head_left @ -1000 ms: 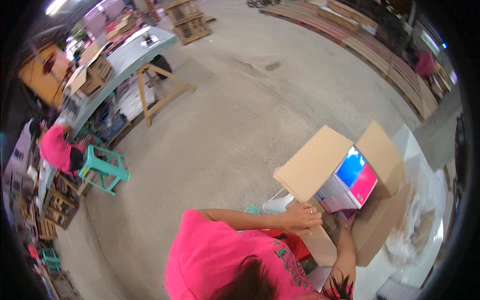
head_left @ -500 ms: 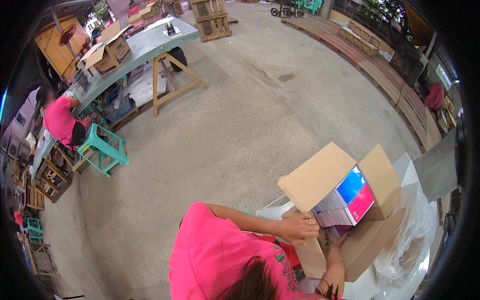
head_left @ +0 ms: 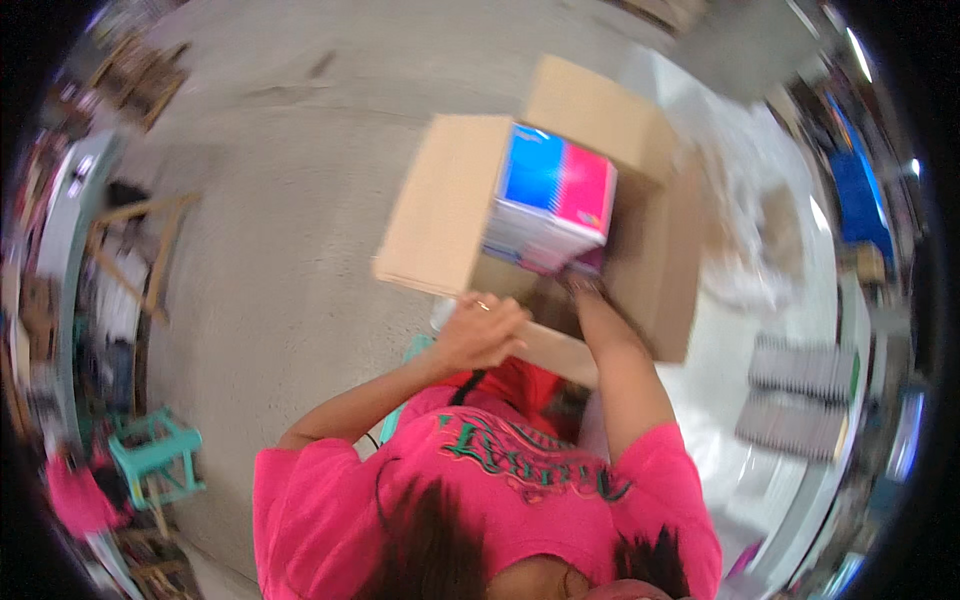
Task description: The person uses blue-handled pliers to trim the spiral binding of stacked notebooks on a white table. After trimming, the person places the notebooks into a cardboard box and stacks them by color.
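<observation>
Cardboard box (head_left: 640, 250) open on the white table's (head_left: 770, 330) left edge, left hand (head_left: 480, 332) curled over its near flap, right hand (head_left: 585, 285) reaching inside under a pink-and-blue pack (head_left: 555, 200), grip hidden, grey stacks (head_left: 795, 395) at the table's right, teal stool (head_left: 155, 455) on the floor

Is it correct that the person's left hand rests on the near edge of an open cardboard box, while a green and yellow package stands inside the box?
Not quite: the package is blue and pink on top, not green and yellow, as the head view shows. The rest holds: the left hand rests on the near edge of the open cardboard box, and the package stands inside it.
</observation>
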Action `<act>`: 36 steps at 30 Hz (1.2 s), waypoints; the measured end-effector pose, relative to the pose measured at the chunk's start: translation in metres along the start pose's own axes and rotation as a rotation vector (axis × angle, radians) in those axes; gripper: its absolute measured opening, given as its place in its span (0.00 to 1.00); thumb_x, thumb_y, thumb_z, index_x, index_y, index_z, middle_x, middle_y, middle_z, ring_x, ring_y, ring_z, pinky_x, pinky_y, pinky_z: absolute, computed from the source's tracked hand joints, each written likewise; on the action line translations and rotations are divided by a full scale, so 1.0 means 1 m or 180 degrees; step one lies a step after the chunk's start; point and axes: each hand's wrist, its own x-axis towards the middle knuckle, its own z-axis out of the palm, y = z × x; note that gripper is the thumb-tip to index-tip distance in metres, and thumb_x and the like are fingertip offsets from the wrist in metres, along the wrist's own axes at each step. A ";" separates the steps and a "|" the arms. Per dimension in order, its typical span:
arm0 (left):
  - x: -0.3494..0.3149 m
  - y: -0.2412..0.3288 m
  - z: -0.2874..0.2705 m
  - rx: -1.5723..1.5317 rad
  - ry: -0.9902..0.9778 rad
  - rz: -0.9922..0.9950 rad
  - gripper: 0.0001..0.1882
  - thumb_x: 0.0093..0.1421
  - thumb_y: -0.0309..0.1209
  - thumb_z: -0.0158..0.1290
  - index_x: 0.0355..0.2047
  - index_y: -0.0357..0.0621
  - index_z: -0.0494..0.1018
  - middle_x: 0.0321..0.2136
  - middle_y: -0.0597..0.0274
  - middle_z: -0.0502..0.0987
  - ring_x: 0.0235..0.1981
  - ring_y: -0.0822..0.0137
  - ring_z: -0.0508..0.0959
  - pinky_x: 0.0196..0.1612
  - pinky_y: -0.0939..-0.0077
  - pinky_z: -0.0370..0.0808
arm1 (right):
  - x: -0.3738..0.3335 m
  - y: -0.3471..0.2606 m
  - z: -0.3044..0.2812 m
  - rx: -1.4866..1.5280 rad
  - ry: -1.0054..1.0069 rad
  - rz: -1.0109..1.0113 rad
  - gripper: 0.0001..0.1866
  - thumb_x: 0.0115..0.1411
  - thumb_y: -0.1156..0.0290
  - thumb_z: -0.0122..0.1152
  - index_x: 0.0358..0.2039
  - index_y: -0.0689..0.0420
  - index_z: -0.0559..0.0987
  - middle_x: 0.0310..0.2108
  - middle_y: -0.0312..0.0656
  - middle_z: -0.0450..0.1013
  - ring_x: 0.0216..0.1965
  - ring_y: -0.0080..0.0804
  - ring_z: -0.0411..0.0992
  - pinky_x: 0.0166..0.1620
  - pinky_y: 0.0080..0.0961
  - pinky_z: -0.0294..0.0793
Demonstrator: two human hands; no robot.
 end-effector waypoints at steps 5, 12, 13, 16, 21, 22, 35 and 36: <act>0.005 0.004 -0.010 0.0376 0.0138 -0.0001 0.19 0.51 0.51 0.62 0.40 0.59 0.77 0.30 0.74 0.70 0.33 0.69 0.69 0.45 0.64 0.56 | -0.036 0.001 0.010 0.0247 0.0279 0.0050 0.32 0.54 0.48 0.60 0.56 0.50 0.70 0.59 0.44 0.65 0.60 0.47 0.61 0.58 0.55 0.62; 0.006 0.004 -0.012 0.0447 0.0249 0.0135 0.19 0.50 0.50 0.63 0.39 0.57 0.77 0.29 0.74 0.70 0.32 0.69 0.68 0.46 0.66 0.55 | -0.054 0.001 0.007 0.0282 0.0325 0.0112 0.30 0.54 0.54 0.61 0.55 0.53 0.70 0.59 0.46 0.65 0.60 0.48 0.60 0.60 0.56 0.60; 0.006 0.003 -0.012 0.0446 0.0226 0.0136 0.19 0.50 0.50 0.63 0.39 0.57 0.77 0.29 0.74 0.69 0.32 0.70 0.68 0.46 0.66 0.55 | -0.053 0.001 0.009 0.0292 0.0321 0.0120 0.29 0.54 0.55 0.61 0.55 0.54 0.70 0.59 0.47 0.64 0.61 0.49 0.60 0.60 0.56 0.60; 0.006 0.003 -0.012 0.0465 0.0200 0.0119 0.19 0.50 0.49 0.63 0.39 0.57 0.77 0.29 0.74 0.69 0.32 0.70 0.68 0.46 0.66 0.55 | -0.054 0.001 0.009 0.0245 0.0261 0.0151 0.28 0.54 0.58 0.61 0.54 0.55 0.70 0.59 0.48 0.64 0.61 0.49 0.60 0.61 0.56 0.59; 0.005 0.002 -0.014 0.0462 0.0222 0.0175 0.19 0.52 0.49 0.62 0.40 0.58 0.77 0.29 0.74 0.69 0.32 0.71 0.67 0.45 0.66 0.55 | -0.053 -0.001 0.006 0.0133 0.0096 0.0174 0.27 0.54 0.62 0.61 0.54 0.57 0.70 0.59 0.50 0.64 0.61 0.50 0.59 0.62 0.57 0.58; 0.005 0.002 -0.013 0.0464 0.0233 0.0178 0.18 0.52 0.50 0.61 0.40 0.58 0.77 0.29 0.74 0.69 0.32 0.71 0.67 0.45 0.66 0.55 | -0.052 -0.001 0.004 0.0100 0.0050 0.0181 0.27 0.54 0.63 0.62 0.54 0.58 0.70 0.59 0.51 0.64 0.61 0.50 0.59 0.62 0.57 0.58; 0.007 0.001 -0.011 0.0484 0.0107 0.0278 0.19 0.53 0.51 0.60 0.41 0.60 0.77 0.31 0.76 0.69 0.32 0.71 0.67 0.45 0.66 0.55 | -0.053 -0.003 -0.016 0.0424 -0.0452 0.0117 0.28 0.55 0.71 0.64 0.55 0.63 0.67 0.59 0.54 0.62 0.62 0.52 0.58 0.65 0.58 0.54; 0.006 -0.001 -0.010 0.0510 0.0128 0.0244 0.19 0.53 0.51 0.60 0.41 0.60 0.77 0.31 0.76 0.69 0.32 0.71 0.67 0.44 0.66 0.55 | -0.059 -0.002 -0.003 0.0480 -0.0354 0.0158 0.32 0.55 0.69 0.66 0.58 0.63 0.65 0.60 0.53 0.63 0.61 0.51 0.59 0.65 0.58 0.52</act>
